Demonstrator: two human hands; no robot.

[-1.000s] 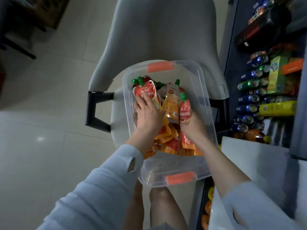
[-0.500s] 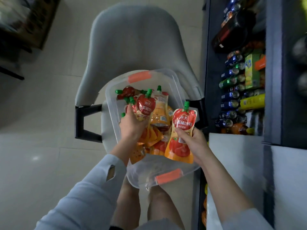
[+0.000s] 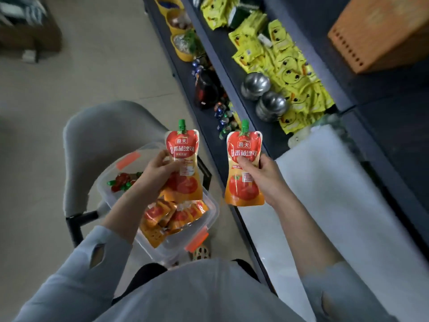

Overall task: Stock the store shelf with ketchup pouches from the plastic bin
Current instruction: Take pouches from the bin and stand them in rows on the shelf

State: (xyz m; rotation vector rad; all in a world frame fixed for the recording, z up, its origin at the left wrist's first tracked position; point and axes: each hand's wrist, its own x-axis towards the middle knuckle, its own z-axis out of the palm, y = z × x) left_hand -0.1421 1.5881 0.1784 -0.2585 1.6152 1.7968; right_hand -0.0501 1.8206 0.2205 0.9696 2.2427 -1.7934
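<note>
My left hand [image 3: 154, 174] grips a red and orange ketchup pouch [image 3: 184, 159] with a green cap, upright above the clear plastic bin [image 3: 214, 213]. My right hand [image 3: 264, 180] holds a second ketchup pouch [image 3: 243, 168] upright, out past the bin's right side and near the white shelf surface [image 3: 336, 194]. Several more pouches [image 3: 169, 216] lie flat in the bin, which rests on a grey chair [image 3: 104, 126] and has orange latches.
The dark shelving unit [image 3: 222, 66] runs along the right. It carries yellow snack packets [image 3: 287, 63], stacked metal bowls [image 3: 270, 105], drink cans [image 3: 224, 117], a dark bottle [image 3: 205, 89] and yellow tubs [image 3: 183, 46]. An orange box [image 3: 380, 31] sits top right. Tiled floor spreads left.
Both hands have lifted out of the bin, each with one pouch held upright. The right hand has moved toward the shelf, and my view has swung up and right onto the shelves.
</note>
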